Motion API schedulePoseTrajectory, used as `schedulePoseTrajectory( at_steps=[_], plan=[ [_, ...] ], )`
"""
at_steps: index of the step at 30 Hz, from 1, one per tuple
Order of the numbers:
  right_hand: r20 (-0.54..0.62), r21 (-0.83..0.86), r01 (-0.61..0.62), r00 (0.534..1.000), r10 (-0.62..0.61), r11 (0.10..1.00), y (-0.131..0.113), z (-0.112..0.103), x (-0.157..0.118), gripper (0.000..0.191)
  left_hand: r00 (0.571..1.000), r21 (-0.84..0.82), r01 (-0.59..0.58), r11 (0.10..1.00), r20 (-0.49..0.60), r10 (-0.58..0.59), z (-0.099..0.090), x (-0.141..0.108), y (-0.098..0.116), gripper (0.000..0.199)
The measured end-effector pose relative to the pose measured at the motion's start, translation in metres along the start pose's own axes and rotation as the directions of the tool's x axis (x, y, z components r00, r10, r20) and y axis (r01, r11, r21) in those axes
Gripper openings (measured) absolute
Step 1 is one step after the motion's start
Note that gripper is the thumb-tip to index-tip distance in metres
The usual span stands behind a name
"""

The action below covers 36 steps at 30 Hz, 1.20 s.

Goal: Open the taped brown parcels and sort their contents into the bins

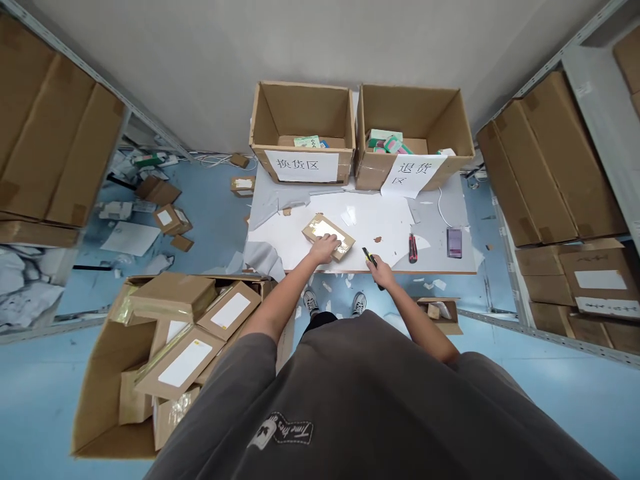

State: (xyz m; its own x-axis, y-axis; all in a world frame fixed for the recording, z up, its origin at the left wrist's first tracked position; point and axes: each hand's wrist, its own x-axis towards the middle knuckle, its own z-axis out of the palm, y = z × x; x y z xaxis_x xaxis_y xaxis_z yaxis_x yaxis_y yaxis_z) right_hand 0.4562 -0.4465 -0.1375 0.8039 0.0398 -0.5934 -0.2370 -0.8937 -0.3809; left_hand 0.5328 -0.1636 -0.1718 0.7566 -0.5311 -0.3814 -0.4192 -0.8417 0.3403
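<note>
A dark shirt (380,400) filled the lower centre of the frame, hiding part of the lower-left carton (100,400). At centre, a taped parcel (316,227) lay on the table (285,243), its label partly under the left hand (325,248); whether that hand gripped it was impossible to tell. Apart, the right hand (381,272) clamped a cutter (370,257), covering its middle.

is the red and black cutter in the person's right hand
No, the red and black cutter lies on the table, while the right hand holds the yellow and black one.
</note>
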Motion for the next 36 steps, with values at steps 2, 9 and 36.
schedulePoseTrajectory(
  at_steps=[2,9,36],
  plan=[
    [-0.012,0.087,-0.005,1.0,0.006,0.996,-0.008,0.008,0.008,0.049,0.999,0.043,0.037,0.998,0.004,-0.037,0.002,0.007,0.003,0.071],
    [0.027,0.313,0.071,0.996,-0.084,0.947,-0.018,0.034,0.031,0.035,0.99,0.11,0.111,0.988,0.076,-0.12,-0.005,0.021,0.004,0.056],
    [0.142,-0.34,0.282,0.958,-0.248,0.897,-0.042,-0.004,0.082,0.042,0.98,0.037,0.188,0.982,-0.067,-0.185,0.002,0.015,0.014,0.056]
  ],
)
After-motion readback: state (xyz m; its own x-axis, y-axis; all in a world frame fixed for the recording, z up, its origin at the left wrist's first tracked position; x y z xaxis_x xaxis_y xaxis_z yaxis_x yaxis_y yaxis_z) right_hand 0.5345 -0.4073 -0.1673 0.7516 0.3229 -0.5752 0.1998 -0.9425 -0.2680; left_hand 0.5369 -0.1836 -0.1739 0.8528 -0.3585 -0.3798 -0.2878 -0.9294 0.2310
